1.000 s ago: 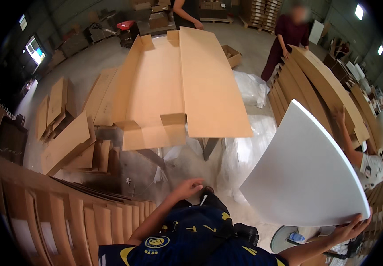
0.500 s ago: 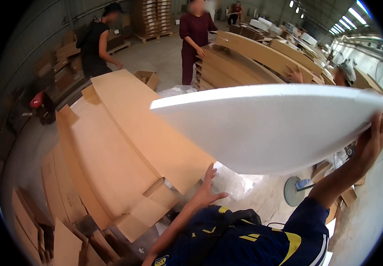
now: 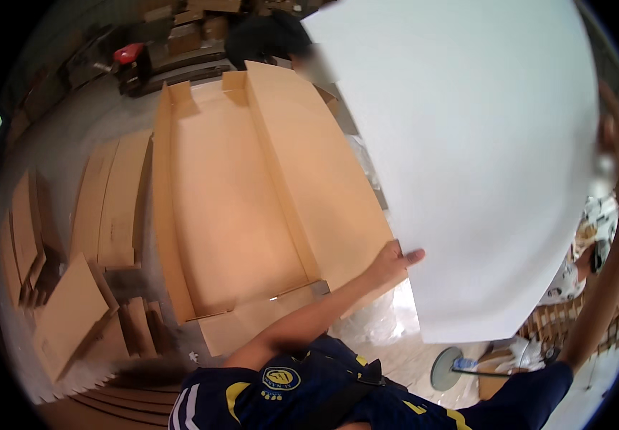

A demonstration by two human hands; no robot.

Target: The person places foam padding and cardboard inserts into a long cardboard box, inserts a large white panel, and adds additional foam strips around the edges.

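Note:
A large white foam sheet (image 3: 467,165) fills the right half of the view, its broad face turned toward me. At its lower left edge my left hand (image 3: 394,264) grips it, thumb on the face and the other fingers out of sight behind. My right hand (image 3: 612,143) holds the opposite edge, high on the right; its fingers are partly hidden and blurred. Left of the sheet lies a long, shallow cardboard box (image 3: 231,193), opened out, with a bare bottom and its wide lid flap (image 3: 317,165) folded out to the right, beneath my left hand's side.
Flat cardboard pieces (image 3: 112,201) and folded cartons (image 3: 73,315) lie to the left. A red-topped machine (image 3: 130,57) stands at the back left. A person in dark clothing (image 3: 263,43) bends beyond the box. A round stand base (image 3: 445,367) is on the floor near my right side.
The foam sheet has swung from nearly level to a steeper tilt, its face toward me. My left hand, open before, now grips its edge. The view has turned left and downward.

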